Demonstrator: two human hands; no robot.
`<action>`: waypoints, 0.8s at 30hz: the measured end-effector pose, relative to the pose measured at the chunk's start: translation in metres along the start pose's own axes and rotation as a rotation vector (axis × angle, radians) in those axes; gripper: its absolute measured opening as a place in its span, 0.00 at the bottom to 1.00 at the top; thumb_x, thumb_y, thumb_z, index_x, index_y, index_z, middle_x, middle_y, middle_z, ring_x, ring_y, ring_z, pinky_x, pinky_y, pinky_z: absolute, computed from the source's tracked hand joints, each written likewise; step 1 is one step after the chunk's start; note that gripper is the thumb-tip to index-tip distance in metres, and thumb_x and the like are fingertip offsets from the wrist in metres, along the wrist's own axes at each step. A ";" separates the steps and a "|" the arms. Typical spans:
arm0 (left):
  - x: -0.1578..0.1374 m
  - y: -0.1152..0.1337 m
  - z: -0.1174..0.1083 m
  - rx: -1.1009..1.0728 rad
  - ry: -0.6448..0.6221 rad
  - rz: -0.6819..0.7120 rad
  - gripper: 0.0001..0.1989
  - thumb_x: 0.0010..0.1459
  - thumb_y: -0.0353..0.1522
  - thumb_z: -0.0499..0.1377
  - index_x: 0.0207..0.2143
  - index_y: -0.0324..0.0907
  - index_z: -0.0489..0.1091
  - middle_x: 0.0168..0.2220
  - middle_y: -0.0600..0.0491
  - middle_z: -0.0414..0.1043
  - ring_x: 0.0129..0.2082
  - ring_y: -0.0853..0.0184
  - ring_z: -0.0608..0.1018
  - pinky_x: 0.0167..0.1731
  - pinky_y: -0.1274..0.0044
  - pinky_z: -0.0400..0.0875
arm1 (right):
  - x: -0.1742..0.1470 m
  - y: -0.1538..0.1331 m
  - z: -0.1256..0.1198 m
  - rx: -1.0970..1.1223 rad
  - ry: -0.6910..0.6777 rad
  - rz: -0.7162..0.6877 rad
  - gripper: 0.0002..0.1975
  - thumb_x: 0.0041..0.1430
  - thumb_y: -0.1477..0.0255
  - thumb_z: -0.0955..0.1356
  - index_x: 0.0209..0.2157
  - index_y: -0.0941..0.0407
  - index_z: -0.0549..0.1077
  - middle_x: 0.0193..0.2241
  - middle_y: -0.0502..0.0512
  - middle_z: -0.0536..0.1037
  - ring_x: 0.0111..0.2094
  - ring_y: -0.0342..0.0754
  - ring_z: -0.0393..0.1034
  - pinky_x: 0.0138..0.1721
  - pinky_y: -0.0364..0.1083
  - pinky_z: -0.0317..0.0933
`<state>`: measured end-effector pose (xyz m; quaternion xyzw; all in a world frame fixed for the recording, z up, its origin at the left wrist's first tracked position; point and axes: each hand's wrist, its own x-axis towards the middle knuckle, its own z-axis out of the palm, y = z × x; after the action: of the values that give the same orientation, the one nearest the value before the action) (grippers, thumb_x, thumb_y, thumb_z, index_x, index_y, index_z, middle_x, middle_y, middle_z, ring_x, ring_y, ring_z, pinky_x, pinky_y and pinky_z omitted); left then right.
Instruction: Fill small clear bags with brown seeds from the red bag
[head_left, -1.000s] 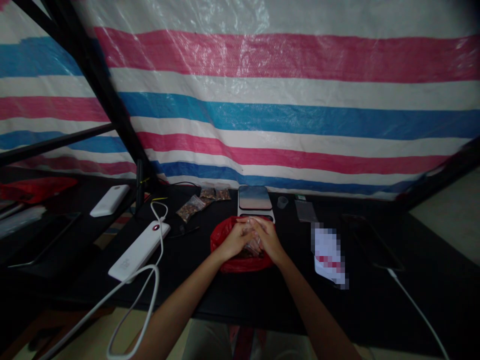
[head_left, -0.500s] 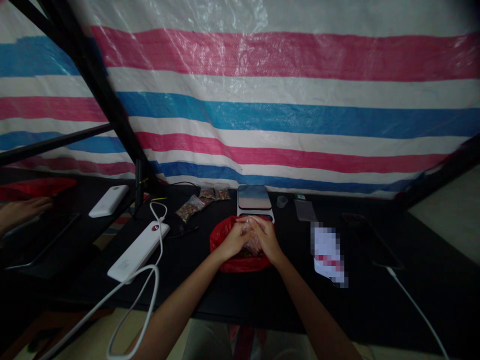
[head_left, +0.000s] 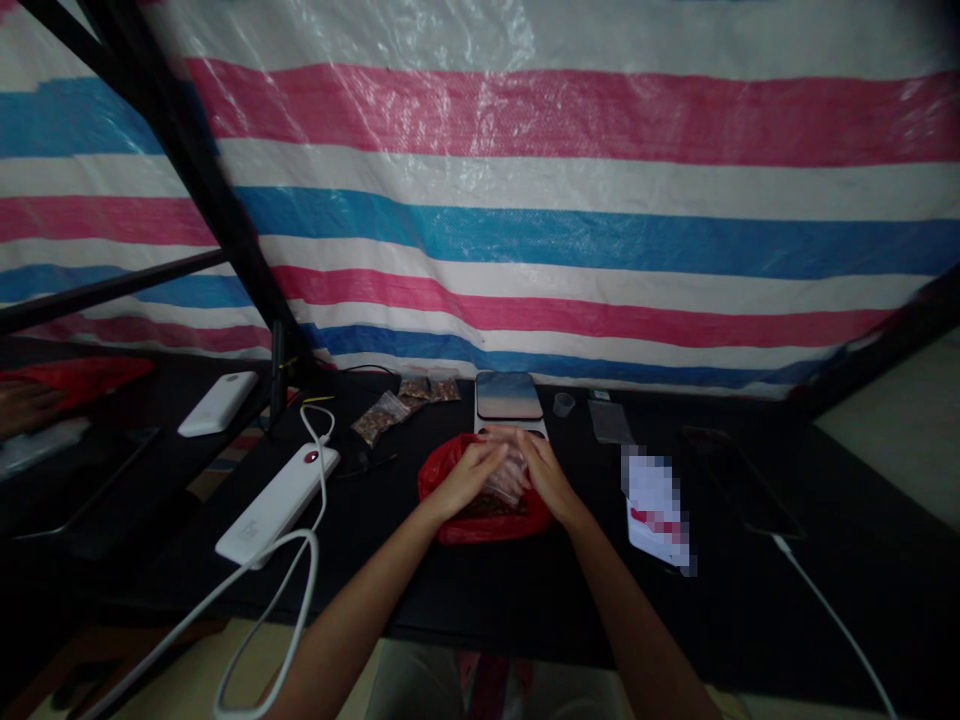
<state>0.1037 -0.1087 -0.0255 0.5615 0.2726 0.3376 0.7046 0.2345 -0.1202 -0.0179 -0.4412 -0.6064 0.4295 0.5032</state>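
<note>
A clear plastic zip bag [head_left: 511, 482] shows between my two hands, above an opened red plastic bag [head_left: 436, 468] with brown granules [head_left: 491, 505] in it. My left hand [head_left: 474, 476] holds the clear bag from its left side, thumb towards the middle. On the other side my right hand [head_left: 546, 472] grips it too, with its fingers curled over the far side and partly hidden. Just behind the hands stands a small kitchen scale [head_left: 508, 397], its front covered by the red bag and my fingers.
Filled zip bags [head_left: 382, 415] of brown granules lie back left. A white power bank [head_left: 277, 505] and its cable are at left. Right are a small clear cup [head_left: 564, 404], an empty zip bag [head_left: 611, 422] and phones [head_left: 742, 483]. A co-worker's hand [head_left: 30, 405] is far left.
My hands have moved slightly apart, and more of the clear bag and the granules shows between them. The co-worker's hand at far left has shifted towards the left edge.
</note>
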 end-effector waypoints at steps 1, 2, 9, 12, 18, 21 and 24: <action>0.000 0.001 -0.001 0.000 0.045 0.001 0.27 0.50 0.49 0.50 0.29 0.32 0.70 0.23 0.49 0.72 0.22 0.69 0.73 0.27 0.78 0.67 | 0.000 0.003 -0.001 0.000 0.015 0.016 0.24 0.56 0.55 0.56 0.41 0.55 0.73 0.29 0.55 0.77 0.31 0.49 0.71 0.35 0.47 0.64; 0.000 0.002 -0.002 0.004 0.098 0.008 0.28 0.51 0.50 0.49 0.30 0.32 0.70 0.22 0.50 0.72 0.22 0.69 0.72 0.27 0.78 0.66 | 0.001 0.005 -0.003 0.003 0.022 0.027 0.24 0.56 0.55 0.56 0.40 0.56 0.73 0.27 0.55 0.77 0.29 0.48 0.71 0.32 0.46 0.64; 0.001 0.003 -0.003 0.043 0.184 0.051 0.27 0.52 0.49 0.50 0.30 0.31 0.71 0.22 0.52 0.70 0.21 0.72 0.68 0.24 0.81 0.60 | 0.002 0.009 -0.005 -0.058 0.108 0.012 0.22 0.55 0.57 0.59 0.35 0.59 0.74 0.24 0.53 0.76 0.27 0.48 0.69 0.30 0.45 0.63; -0.001 0.003 -0.001 0.085 0.206 0.059 0.26 0.53 0.48 0.49 0.31 0.32 0.71 0.22 0.52 0.69 0.23 0.71 0.69 0.26 0.81 0.61 | 0.002 0.006 -0.005 -0.050 0.123 -0.012 0.21 0.55 0.58 0.60 0.35 0.58 0.75 0.27 0.54 0.77 0.29 0.49 0.70 0.32 0.46 0.63; -0.002 -0.003 -0.003 0.225 0.249 0.097 0.25 0.54 0.47 0.48 0.27 0.33 0.69 0.23 0.54 0.68 0.24 0.72 0.67 0.25 0.81 0.60 | 0.003 0.001 -0.002 0.033 0.093 -0.030 0.14 0.48 0.62 0.67 0.32 0.57 0.76 0.35 0.56 0.78 0.38 0.51 0.71 0.41 0.49 0.63; -0.001 -0.005 -0.003 0.247 0.128 0.120 0.21 0.53 0.44 0.51 0.28 0.33 0.70 0.24 0.53 0.69 0.24 0.71 0.69 0.27 0.81 0.63 | 0.004 0.000 -0.002 0.051 0.101 -0.026 0.13 0.48 0.62 0.66 0.30 0.57 0.76 0.32 0.56 0.78 0.36 0.51 0.71 0.39 0.50 0.64; -0.001 -0.005 -0.002 0.249 -0.017 0.126 0.17 0.50 0.40 0.57 0.33 0.34 0.71 0.30 0.49 0.72 0.29 0.69 0.73 0.32 0.79 0.66 | 0.003 -0.004 -0.004 0.059 0.120 -0.004 0.15 0.49 0.61 0.65 0.30 0.56 0.76 0.32 0.56 0.78 0.34 0.52 0.72 0.37 0.49 0.65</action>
<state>0.1022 -0.1089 -0.0314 0.6634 0.2706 0.3400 0.6092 0.2373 -0.1175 -0.0133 -0.4498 -0.5629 0.4192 0.5523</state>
